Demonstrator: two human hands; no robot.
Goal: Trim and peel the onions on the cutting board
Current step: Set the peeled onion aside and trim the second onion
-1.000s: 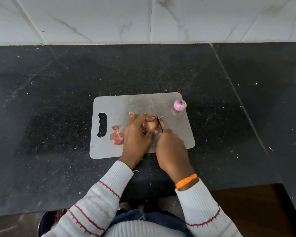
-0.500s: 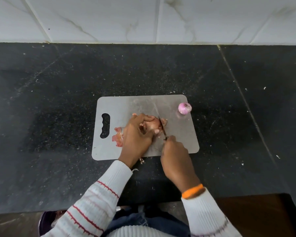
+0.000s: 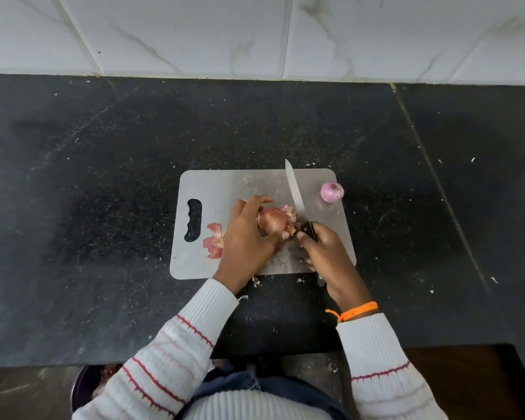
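Note:
A grey cutting board [image 3: 225, 186] lies on the black counter. My left hand [image 3: 246, 237] grips a brown-skinned onion [image 3: 272, 221] at the board's middle, with loose skin curling off its right side. My right hand [image 3: 325, 253] holds a knife [image 3: 294, 189] by its dark handle. The blade lies flat along the board, pointing away from me, just right of the onion. A peeled purple onion [image 3: 332, 192] sits at the board's far right corner. Torn onion skins [image 3: 214, 239] lie on the board left of my left hand.
The black stone counter [image 3: 103, 207] runs to a white tiled wall [image 3: 255, 34] behind. Small skin scraps [image 3: 256, 281] lie off the board's near edge. A dark bowl [image 3: 87, 389] with peelings shows below the counter's front edge at the lower left.
The knife blade, earlier short and close against the onion, now lies stretched out past it towards the wall. My right hand has shifted slightly right. The onion now shows more between my hands.

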